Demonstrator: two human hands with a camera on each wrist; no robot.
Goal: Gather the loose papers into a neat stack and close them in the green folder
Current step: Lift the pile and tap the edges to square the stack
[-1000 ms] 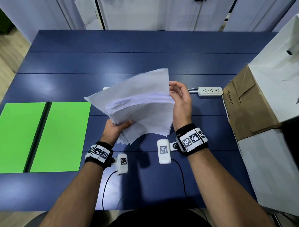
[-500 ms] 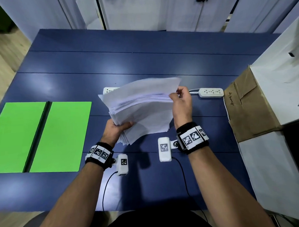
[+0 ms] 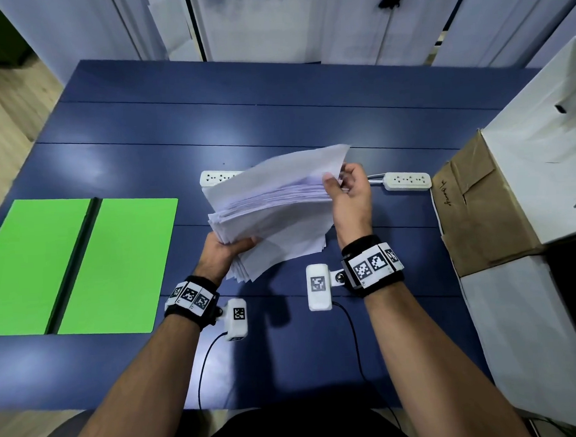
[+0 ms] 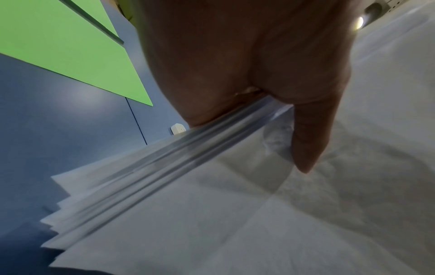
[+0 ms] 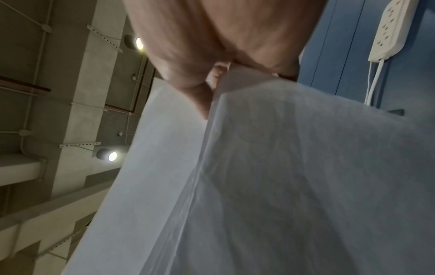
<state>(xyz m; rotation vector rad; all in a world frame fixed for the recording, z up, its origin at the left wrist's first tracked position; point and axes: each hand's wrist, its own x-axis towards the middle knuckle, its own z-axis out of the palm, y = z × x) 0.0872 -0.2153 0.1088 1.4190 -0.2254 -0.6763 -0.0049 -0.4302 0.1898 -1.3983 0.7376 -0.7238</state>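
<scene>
A sheaf of white papers [image 3: 273, 205] is held above the middle of the blue table [image 3: 275, 119], its sheets fanned and uneven. My left hand [image 3: 228, 250] grips the near left corner of the papers [image 4: 212, 214], thumb on top. My right hand [image 3: 345, 192] holds the far right edge, thumb on the papers [image 5: 282, 186] and fingers curled behind them. The green folder [image 3: 80, 263] lies open and flat at the left of the table, with no paper on it; a corner of the folder [image 4: 70, 46] shows in the left wrist view.
Two white power strips [image 3: 407, 181] [image 3: 217, 177] lie on the table behind the papers. A brown cardboard box [image 3: 477, 206] and a white box [image 3: 540, 134] stand along the right edge. White cupboard doors close off the far side.
The papers have tipped from a raised, slanted fan towards level and shifted right. My right hand has slid along the far edge and closed on it. The left hand's grip is unchanged.
</scene>
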